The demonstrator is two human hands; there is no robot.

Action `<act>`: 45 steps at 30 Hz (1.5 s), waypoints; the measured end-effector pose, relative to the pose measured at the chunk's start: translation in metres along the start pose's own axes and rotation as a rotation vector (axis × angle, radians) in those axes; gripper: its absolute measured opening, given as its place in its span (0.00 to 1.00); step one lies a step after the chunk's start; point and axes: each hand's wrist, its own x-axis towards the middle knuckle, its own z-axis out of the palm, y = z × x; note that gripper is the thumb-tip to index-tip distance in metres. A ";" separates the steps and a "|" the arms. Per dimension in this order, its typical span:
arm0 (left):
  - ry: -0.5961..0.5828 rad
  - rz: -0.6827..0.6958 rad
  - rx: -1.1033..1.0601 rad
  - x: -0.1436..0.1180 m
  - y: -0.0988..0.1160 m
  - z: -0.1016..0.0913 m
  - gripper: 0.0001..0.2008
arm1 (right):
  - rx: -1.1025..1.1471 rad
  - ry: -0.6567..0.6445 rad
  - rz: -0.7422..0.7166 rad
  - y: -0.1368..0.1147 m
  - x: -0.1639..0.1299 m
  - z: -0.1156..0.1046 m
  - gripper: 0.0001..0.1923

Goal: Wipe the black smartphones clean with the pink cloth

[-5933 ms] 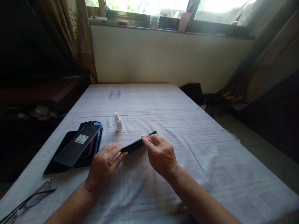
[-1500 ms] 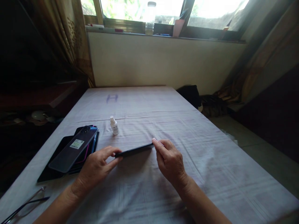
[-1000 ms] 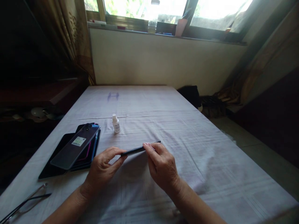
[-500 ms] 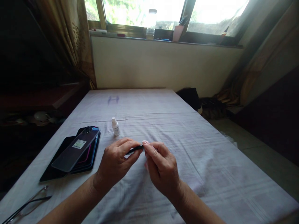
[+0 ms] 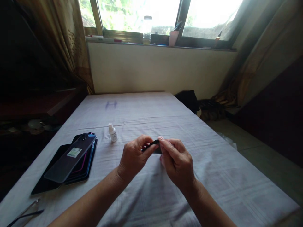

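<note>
Between my two hands is a thin black flat piece [image 5: 151,145], seen nearly edge-on, so its exact kind is unclear. My left hand [image 5: 136,153] pinches its near-left part between thumb and fingers. At its other end, my right hand [image 5: 177,157] is closed with the thumb pressed against the edge, and the curled fingers hide whatever lies under them. A small white bottle [image 5: 113,133] with a white cap stands upright beyond my left hand. Left of it lies a stack of dark phone-like panels [image 5: 92,154], topped by a smoky back cover [image 5: 68,160] with a white label.
A pale checked cloth [image 5: 132,107] covers the table. Eyeglasses [image 5: 28,214] lie at the near left corner. On the windowsill stand a clear jar [image 5: 147,30] and a pink pot [image 5: 174,38]. A black bag-like item [image 5: 188,99] sits past the table's right edge.
Both hands have shifted right and slightly up with the black piece, which is now tilted more. The camera view has moved a little, so the bottle and stack appear lower and farther left.
</note>
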 end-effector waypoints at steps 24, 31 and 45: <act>-0.165 -0.220 0.437 -0.061 -0.086 -0.068 0.20 | 0.044 -0.586 0.150 0.064 -0.032 -0.009 0.15; -0.202 -0.147 0.552 -0.066 -0.081 -0.063 0.20 | 0.058 -0.640 0.080 0.080 -0.028 0.009 0.11; -0.422 0.106 0.683 -0.081 -0.064 -0.038 0.35 | 0.018 -0.643 -0.161 0.082 -0.034 0.008 0.16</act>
